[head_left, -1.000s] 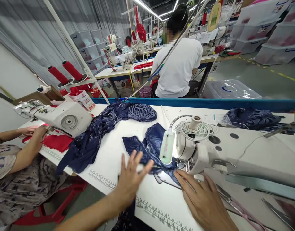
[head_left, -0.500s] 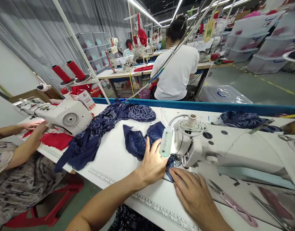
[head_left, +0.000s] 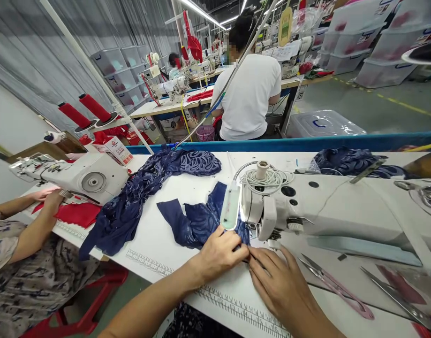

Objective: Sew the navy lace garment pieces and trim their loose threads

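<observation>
My left hand (head_left: 220, 251) has its fingers curled, pinching the near edge of a small navy fabric piece (head_left: 190, 219) that lies on the white table in front of the sewing machine (head_left: 306, 211). My right hand (head_left: 276, 281) lies next to it, fingers pressed down on the same fabric edge just below the machine's needle area (head_left: 268, 234). Both hands touch at the fingertips. The part of the fabric under the hands is hidden.
A long pile of navy lace fabric (head_left: 141, 192) runs across the table to the left. Pink-handled snips (head_left: 336, 286) lie at the right. A co-worker's arm (head_left: 32, 225) works red cloth (head_left: 76, 213) at the neighbouring machine (head_left: 78, 173). A person in white (head_left: 248, 96) sits beyond.
My left hand went from flat and spread on the table to curled on the navy piece beside the machine. The fabric shifted and bunched toward me. My right hand stayed by the needle.
</observation>
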`<control>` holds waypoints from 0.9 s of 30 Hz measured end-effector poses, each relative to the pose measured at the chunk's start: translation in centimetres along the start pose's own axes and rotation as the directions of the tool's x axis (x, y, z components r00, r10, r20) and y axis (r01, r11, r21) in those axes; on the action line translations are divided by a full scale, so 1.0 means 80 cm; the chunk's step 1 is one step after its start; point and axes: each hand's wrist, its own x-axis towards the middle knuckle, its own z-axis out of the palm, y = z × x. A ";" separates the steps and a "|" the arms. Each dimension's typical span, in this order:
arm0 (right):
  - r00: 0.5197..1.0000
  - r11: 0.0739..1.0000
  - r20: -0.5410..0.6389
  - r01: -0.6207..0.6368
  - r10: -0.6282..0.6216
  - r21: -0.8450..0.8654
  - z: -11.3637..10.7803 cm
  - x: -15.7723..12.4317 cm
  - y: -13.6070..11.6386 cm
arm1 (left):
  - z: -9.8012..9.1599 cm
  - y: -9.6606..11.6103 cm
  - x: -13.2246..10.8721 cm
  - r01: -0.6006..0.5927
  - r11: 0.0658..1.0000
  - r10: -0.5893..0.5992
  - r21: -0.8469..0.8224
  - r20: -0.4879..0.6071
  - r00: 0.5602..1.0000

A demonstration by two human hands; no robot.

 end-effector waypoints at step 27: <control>0.995 0.997 0.058 -0.081 0.081 0.011 -0.004 0.002 0.001 | 0.002 -0.018 0.010 0.073 0.976 -0.039 -0.207 0.166 0.985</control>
